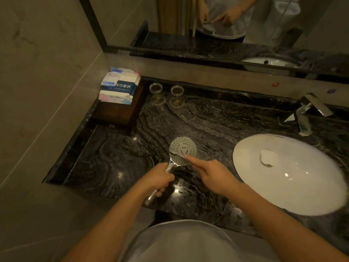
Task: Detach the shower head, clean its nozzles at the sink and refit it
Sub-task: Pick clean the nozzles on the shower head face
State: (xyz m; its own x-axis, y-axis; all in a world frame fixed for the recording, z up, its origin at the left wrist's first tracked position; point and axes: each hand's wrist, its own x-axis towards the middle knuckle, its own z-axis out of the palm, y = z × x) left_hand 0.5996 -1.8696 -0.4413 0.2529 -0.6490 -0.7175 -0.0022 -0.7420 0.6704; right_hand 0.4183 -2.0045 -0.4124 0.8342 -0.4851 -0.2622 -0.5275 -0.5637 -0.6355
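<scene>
Presently: shower head (182, 150), chrome, rigid, probably wet and slippery; held face-up over the dark marble bench (117, 159), left of the sink (294, 197). Left hand (159, 179) grip wrapped around its handle, the best hold. Right hand (213, 173) grip empty, forefinger extended onto the nozzles.

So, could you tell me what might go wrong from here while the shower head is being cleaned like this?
1. The left hand holds the shower head over the wet counter, not over the sink; loosened grime would likely land on the stone.
2. The handle looks wet and glossy, so it could slip and knock the counter.
3. The right hand rubs with one fingertip only, so some nozzles may get missed.
</scene>
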